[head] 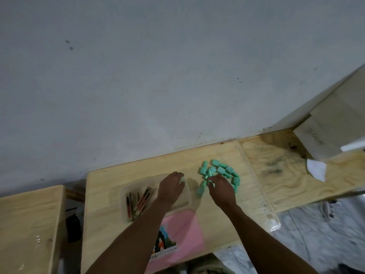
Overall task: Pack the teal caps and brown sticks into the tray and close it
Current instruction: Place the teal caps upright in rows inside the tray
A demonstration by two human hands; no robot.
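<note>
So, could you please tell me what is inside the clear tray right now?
Brown sticks lie at the left end of the clear tray. The left hand covers the right part, apparently holding a teal cap; anything beneath it is hidden.

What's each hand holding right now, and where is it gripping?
The left hand, over the tray, has a teal cap at its fingertips. The right hand reaches into the teal caps; whether it grips one cannot be told.

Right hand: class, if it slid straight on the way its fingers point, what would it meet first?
Most likely the pile of small teal plastic caps: the right hand points up and left, fingertips already at the pile's near edge. Whether they touch a cap is unclear.
</note>
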